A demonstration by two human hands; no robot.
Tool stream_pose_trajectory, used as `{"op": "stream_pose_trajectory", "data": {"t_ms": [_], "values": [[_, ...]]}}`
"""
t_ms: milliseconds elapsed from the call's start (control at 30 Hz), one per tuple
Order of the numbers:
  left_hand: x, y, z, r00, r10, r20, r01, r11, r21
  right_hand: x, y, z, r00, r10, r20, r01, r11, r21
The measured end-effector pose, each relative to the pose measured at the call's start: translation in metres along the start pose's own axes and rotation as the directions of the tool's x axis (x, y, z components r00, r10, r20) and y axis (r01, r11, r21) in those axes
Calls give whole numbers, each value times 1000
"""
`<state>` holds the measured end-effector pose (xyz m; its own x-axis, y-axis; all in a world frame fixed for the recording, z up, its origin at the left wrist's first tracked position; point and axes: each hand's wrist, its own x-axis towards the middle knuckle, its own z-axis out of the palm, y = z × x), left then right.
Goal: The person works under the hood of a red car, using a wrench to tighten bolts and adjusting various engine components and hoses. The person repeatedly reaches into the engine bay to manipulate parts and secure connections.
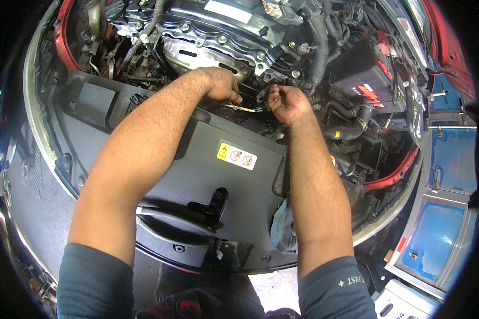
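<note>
Both my arms reach over the black plastic cover (197,159) into a car's engine bay. My left hand (221,85) is just below the silver heat shield (183,56), its fingers bent downward and pressed together. What they hold, if anything, is hidden. A thin, pale, rod-like piece (242,108) with a dark end spans the gap between my hands; its left end lies under my left fingertips. My right hand (290,103) is turned partly palm up, fingers curled beside that dark end. The contents of its grip cannot be made out.
The engine (223,21) fills the far side. To the right stand a black battery (359,74) and a ribbed hose (320,42). A blue-grey cloth (283,228) lies by my right forearm. Beyond the car, a cabinet with blue panels (436,234) stands at right.
</note>
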<state>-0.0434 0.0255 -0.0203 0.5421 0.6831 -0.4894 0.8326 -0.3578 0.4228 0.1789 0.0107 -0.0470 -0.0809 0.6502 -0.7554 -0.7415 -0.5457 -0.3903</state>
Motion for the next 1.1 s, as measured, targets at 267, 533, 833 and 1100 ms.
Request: {"op": "stream_pose_trajectory", "data": {"t_ms": [267, 533, 833, 1100], "values": [[1, -3, -4, 1000, -24, -13, 22, 990, -139, -44, 12, -18, 858, -513, 32, 142, 177, -974], [1, -6, -8, 994, 109, -5, -108, 976, -190, -32, 4, -20, 954, -19, -298, -190, 732, -654], [0, 4, -7, 994, 107, -27, -110, 967, -229, -40, 15, -17, 986, -88, -145, -18, 799, -601], [3, 3, -9, 977, 198, -74, -211, 930, -301, -42, 16, -19, 976, -166, -139, 59, 822, -566]]}}
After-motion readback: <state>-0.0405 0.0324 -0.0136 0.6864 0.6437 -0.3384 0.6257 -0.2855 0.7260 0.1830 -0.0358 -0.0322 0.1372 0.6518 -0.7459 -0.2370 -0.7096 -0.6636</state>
